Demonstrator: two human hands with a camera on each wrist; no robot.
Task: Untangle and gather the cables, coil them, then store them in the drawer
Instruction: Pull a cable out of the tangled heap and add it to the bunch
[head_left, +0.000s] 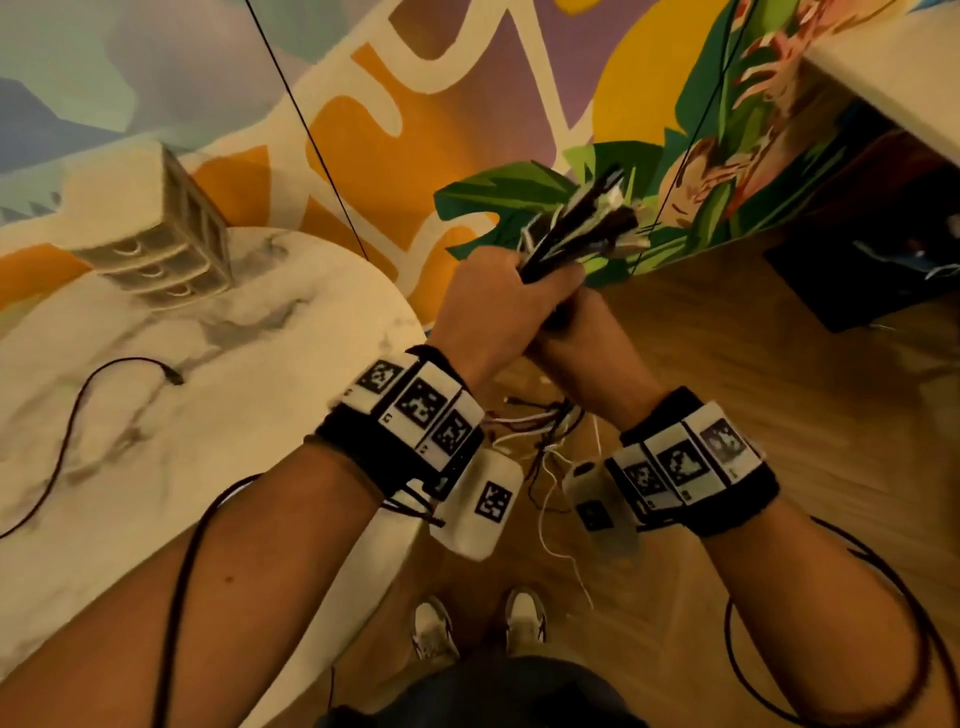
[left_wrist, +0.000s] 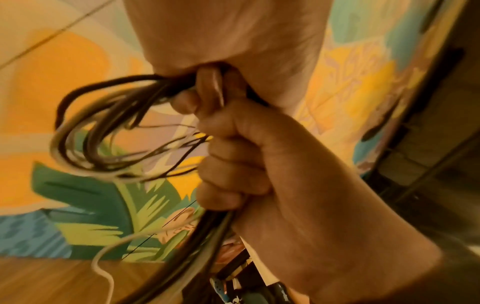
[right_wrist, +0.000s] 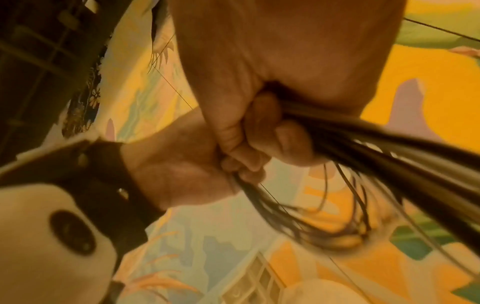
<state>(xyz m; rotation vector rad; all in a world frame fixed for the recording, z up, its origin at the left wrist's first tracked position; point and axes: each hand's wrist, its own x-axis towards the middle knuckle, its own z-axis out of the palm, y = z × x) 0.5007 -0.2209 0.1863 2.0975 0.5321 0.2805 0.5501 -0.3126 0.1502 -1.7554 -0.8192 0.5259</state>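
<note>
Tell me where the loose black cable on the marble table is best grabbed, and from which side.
A judgement: take the black cable at its arched middle, coming from above on the near table edge. It lies flat and free, plug end pointing toward the drawer unit. Both the left hand and right hand grip the cable bundle.

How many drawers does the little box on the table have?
3, stacked in the drawer unit on the marble table: top drawer, middle drawer, bottom drawer. All look closed. Other sides are hidden.
</note>
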